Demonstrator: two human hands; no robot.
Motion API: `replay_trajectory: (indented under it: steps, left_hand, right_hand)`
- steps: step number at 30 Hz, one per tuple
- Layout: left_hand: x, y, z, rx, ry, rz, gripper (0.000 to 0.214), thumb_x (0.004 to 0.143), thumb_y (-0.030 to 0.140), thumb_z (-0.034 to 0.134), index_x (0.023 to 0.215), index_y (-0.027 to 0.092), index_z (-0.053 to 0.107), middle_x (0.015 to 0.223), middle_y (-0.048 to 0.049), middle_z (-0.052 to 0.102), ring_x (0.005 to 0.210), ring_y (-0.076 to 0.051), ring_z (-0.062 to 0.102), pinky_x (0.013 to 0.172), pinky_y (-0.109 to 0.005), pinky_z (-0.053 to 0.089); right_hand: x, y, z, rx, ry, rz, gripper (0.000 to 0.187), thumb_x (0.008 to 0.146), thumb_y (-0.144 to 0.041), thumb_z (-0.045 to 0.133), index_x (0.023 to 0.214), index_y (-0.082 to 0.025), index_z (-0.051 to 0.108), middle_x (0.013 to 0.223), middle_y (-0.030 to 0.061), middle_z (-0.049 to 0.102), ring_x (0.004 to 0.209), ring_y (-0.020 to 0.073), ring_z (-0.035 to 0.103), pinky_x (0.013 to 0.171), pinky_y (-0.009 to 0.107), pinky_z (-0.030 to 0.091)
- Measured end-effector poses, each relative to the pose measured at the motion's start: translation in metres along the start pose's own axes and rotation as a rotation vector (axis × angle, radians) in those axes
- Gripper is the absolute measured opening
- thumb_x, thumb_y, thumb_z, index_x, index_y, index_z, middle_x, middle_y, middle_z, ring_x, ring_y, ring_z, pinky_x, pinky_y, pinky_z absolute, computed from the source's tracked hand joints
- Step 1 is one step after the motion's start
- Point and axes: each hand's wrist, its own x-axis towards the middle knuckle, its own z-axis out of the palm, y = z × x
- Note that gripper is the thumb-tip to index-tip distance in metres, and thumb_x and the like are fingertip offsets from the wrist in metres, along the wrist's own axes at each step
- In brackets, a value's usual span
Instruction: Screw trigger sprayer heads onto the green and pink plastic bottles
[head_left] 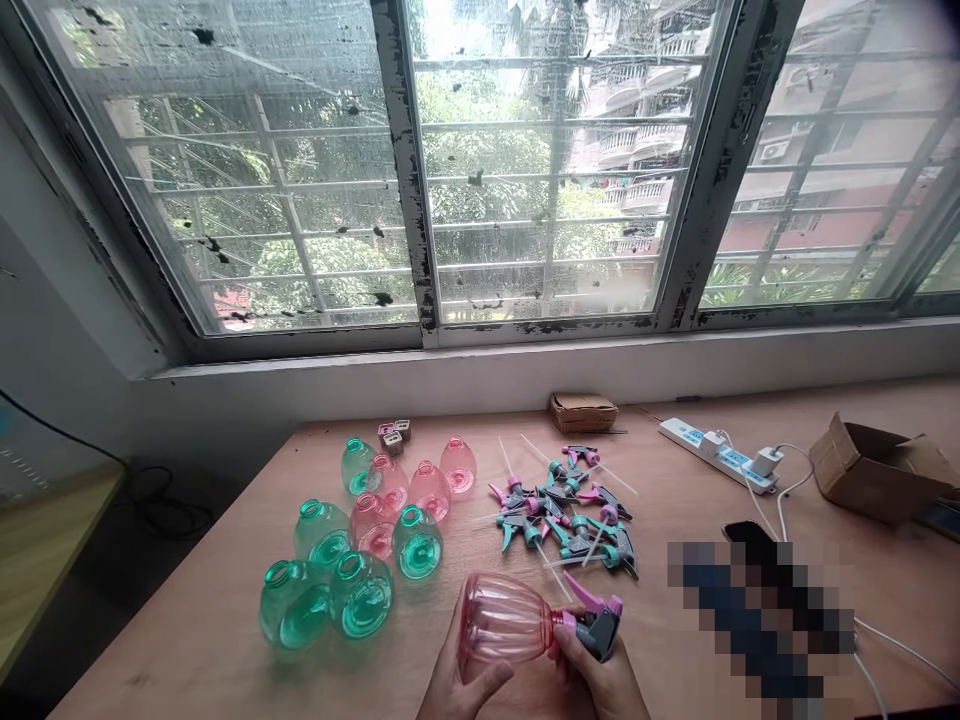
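A clear pink spray bottle [504, 618] lies sideways between my hands near the table's front. My left hand [469, 672] wraps round its base end. At the neck, my right hand [592, 665] grips the pink-and-grey spray head [598, 625], which sits on the bottle's mouth; whether it is fully screwed on I cannot tell. Just beyond lies a pile of loose spray heads [570, 510], pink-grey and teal-grey, with thin clear tubes. To the left stand several open bottles without heads, among them a green bottle [362, 594] and a pink bottle [430, 490].
Small dark cubes [394, 436] and a flat cardboard box [583, 411] sit at the table's back. A white power strip [718, 455] with plugs and cables, an open cardboard box [877, 475] and a dark phone [752, 540] beside a blurred patch are at right.
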Motion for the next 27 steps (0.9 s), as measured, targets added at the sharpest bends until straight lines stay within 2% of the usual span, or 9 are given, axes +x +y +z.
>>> replay_trajectory:
  steps: [5, 9, 12, 16, 19, 22, 25, 27]
  left_hand:
    - [-0.002, 0.005, 0.002, 0.087, 0.012, 0.048, 0.104, 0.072, 0.038, 0.088, 0.157, 0.030, 0.030, 0.169, -0.0069, 0.024, 0.154, -0.036, 0.021, 0.127, -0.048, 0.015]
    - [-0.002, 0.004, 0.002, 0.009, 0.013, 0.030, 0.109, 0.068, 0.046, 0.088, 0.158, 0.027, 0.030, 0.168, -0.0101, 0.025, 0.153, -0.037, 0.021, 0.126, -0.050, 0.017]
    - [-0.001, 0.002, 0.001, -0.026, 0.003, -0.014, 0.105, 0.071, 0.048, 0.086, 0.157, 0.026, 0.031, 0.167, -0.0115, 0.027, 0.153, -0.038, 0.023, 0.126, -0.052, 0.018]
    - [-0.003, 0.007, 0.004, 0.053, 0.055, 0.014, 0.105, 0.069, 0.039, 0.089, 0.156, 0.031, 0.032, 0.169, -0.0060, 0.024, 0.153, -0.039, 0.021, 0.126, -0.052, 0.013]
    - [-0.005, 0.013, 0.007, 0.091, 0.040, 0.020, 0.105, 0.071, 0.037, 0.088, 0.158, 0.032, 0.028, 0.169, -0.0054, 0.024, 0.154, -0.037, 0.020, 0.127, -0.050, 0.014]
    - [-0.006, 0.014, 0.007, 0.072, 0.027, 0.003, 0.107, 0.070, 0.041, 0.088, 0.158, 0.030, 0.027, 0.169, -0.0068, 0.024, 0.154, -0.036, 0.017, 0.127, -0.049, 0.014]
    - [-0.005, 0.012, 0.005, -0.001, 0.014, -0.016, 0.101, 0.073, 0.049, 0.084, 0.157, 0.028, 0.031, 0.167, -0.0089, 0.029, 0.153, -0.037, 0.021, 0.126, -0.050, 0.018]
    - [-0.004, 0.010, 0.005, -0.001, 0.017, -0.017, 0.101, 0.071, 0.046, 0.086, 0.156, 0.027, 0.034, 0.166, -0.0093, 0.032, 0.153, -0.039, 0.023, 0.125, -0.052, 0.019]
  right_hand:
    - [0.000, 0.002, 0.000, 0.022, -0.002, 0.005, 0.044, 0.071, -0.055, 0.084, 0.084, -0.016, 0.067, 0.055, 0.0011, 0.068, 0.045, 0.0159, 0.057, 0.045, 0.026, 0.043]
    - [-0.001, 0.004, 0.003, 0.040, 0.035, -0.014, 0.045, 0.069, -0.056, 0.085, 0.082, -0.017, 0.067, 0.053, 0.0006, 0.067, 0.042, 0.0150, 0.056, 0.044, 0.025, 0.042]
    - [-0.001, 0.002, 0.003, 0.038, 0.005, -0.005, 0.044, 0.069, -0.055, 0.085, 0.083, -0.017, 0.067, 0.054, 0.0009, 0.068, 0.043, 0.0154, 0.057, 0.044, 0.025, 0.043]
    - [-0.002, -0.003, 0.005, 0.052, 0.011, 0.008, 0.045, 0.069, -0.056, 0.085, 0.081, -0.018, 0.067, 0.053, 0.0015, 0.068, 0.042, 0.0159, 0.057, 0.044, 0.026, 0.043]
    - [-0.003, -0.006, 0.007, 0.075, 0.029, 0.007, 0.045, 0.069, -0.058, 0.084, 0.078, -0.018, 0.066, 0.053, 0.0014, 0.068, 0.041, 0.0157, 0.056, 0.043, 0.026, 0.043]
    - [-0.004, -0.005, 0.007, 0.073, 0.010, 0.007, 0.044, 0.070, -0.058, 0.083, 0.075, -0.018, 0.066, 0.053, 0.0020, 0.068, 0.041, 0.0161, 0.056, 0.043, 0.026, 0.042]
    - [-0.003, -0.002, 0.005, 0.062, -0.017, 0.005, 0.044, 0.071, -0.058, 0.082, 0.074, -0.017, 0.065, 0.054, 0.0027, 0.069, 0.041, 0.0159, 0.057, 0.044, 0.026, 0.042]
    - [-0.002, 0.000, 0.004, 0.065, -0.027, 0.017, 0.044, 0.072, -0.057, 0.082, 0.075, -0.017, 0.065, 0.054, 0.0027, 0.069, 0.040, 0.0152, 0.057, 0.043, 0.025, 0.042]
